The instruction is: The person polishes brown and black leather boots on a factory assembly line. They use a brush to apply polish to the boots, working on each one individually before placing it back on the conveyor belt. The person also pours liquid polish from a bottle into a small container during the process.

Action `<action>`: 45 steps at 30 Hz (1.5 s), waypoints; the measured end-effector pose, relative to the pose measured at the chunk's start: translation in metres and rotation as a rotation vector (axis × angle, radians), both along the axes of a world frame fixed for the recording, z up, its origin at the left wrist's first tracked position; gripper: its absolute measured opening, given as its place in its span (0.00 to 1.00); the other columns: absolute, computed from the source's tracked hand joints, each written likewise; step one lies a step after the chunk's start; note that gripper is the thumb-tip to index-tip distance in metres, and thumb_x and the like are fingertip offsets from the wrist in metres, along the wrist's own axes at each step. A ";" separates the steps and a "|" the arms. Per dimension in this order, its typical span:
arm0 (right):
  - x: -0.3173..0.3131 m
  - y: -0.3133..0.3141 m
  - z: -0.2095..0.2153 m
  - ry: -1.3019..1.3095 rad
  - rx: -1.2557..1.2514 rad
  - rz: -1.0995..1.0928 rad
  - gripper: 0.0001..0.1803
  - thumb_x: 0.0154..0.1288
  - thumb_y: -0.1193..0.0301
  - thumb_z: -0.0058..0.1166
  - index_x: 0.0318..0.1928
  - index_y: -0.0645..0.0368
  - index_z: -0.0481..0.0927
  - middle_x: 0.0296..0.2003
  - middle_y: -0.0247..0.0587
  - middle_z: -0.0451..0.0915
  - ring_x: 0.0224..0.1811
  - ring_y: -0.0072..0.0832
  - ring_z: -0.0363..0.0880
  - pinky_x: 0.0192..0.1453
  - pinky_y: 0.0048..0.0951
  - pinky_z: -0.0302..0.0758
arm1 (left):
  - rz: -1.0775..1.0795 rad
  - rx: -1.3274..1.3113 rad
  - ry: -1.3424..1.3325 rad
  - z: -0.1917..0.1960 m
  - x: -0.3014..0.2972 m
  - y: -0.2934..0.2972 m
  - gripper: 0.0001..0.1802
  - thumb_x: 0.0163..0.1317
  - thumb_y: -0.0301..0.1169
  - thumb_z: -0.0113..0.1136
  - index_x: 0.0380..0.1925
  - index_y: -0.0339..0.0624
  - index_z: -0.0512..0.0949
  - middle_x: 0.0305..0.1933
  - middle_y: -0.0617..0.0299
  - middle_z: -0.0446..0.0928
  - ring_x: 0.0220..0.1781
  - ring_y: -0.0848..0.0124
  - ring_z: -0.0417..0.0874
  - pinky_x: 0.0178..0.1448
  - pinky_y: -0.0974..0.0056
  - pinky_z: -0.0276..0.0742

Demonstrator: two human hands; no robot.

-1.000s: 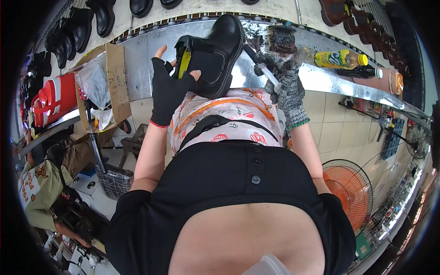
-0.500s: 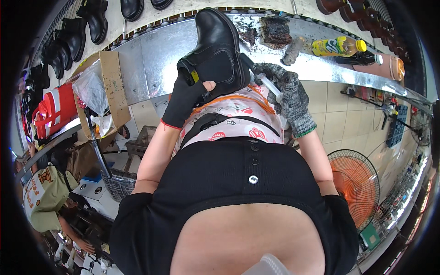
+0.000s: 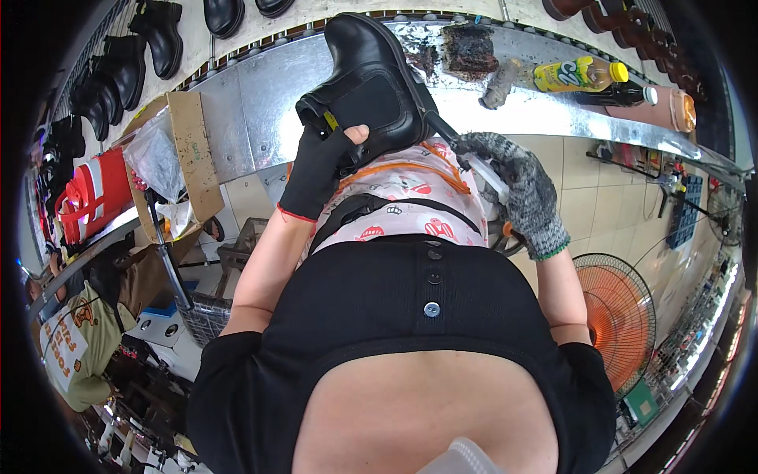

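A black leather ankle boot (image 3: pixel 367 99) lies on its side, toe pointing away, over my lap and the near edge of the metal bench. My left hand (image 3: pixel 316 166), in a black fingerless glove, is closed on the boot's shaft near its opening; the thumb shows, while the other fingers are hidden. In a grey knitted glove, my right hand (image 3: pixel 521 186) grips a slim tool (image 3: pixel 443 129) with a black end and a pale, tube-like part. Its black end is at the sole edge near the heel; whether it touches I cannot tell.
Along the metal bench (image 3: pixel 229 118) sit a dark-crusted block (image 3: pixel 468 52), a greyish bundle (image 3: pixel 499 85), a yellow-labelled bottle (image 3: pixel 576 75) and a dark bottle (image 3: pixel 620 95). A cardboard box (image 3: pixel 197 158) stands left, an orange fan (image 3: pixel 620 320) right. Beyond are several boots (image 3: pixel 160 39). Another person (image 3: pixel 75 344) is at lower left.
My right hand has moved right and slightly toward me with the tool, showing more of its black part. The boot has shifted a little left in my left hand.
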State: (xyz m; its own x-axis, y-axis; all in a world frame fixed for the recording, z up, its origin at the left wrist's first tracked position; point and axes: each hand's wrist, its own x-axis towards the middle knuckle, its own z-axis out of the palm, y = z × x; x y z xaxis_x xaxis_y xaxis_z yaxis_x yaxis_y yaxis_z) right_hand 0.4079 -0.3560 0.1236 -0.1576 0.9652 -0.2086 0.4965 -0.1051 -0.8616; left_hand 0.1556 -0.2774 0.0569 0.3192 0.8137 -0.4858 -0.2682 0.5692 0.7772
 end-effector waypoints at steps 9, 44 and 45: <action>0.002 -0.018 0.009 0.123 -0.008 -0.084 0.40 0.61 0.40 0.41 0.52 0.68 0.74 0.49 0.49 0.77 0.52 0.35 0.76 0.59 0.34 0.69 | 0.093 -0.175 -0.156 0.011 0.004 0.013 0.23 0.56 0.28 0.60 0.51 0.33 0.67 0.46 0.51 0.75 0.45 0.62 0.82 0.43 0.61 0.85; -0.011 -0.033 -0.014 0.514 0.196 -0.200 0.20 0.59 0.68 0.55 0.52 0.60 0.73 0.41 0.45 0.80 0.41 0.32 0.80 0.45 0.32 0.77 | 0.165 -0.282 -0.597 0.023 -0.011 0.036 0.27 0.60 0.34 0.56 0.54 0.25 0.64 0.52 0.39 0.72 0.51 0.47 0.79 0.52 0.58 0.83; -0.014 -0.034 -0.016 0.617 0.220 -0.278 0.20 0.62 0.65 0.54 0.53 0.60 0.72 0.40 0.44 0.79 0.38 0.28 0.80 0.41 0.30 0.78 | 0.166 -0.248 -0.560 0.022 -0.012 0.032 0.27 0.60 0.34 0.56 0.53 0.26 0.64 0.52 0.40 0.72 0.51 0.48 0.79 0.52 0.57 0.83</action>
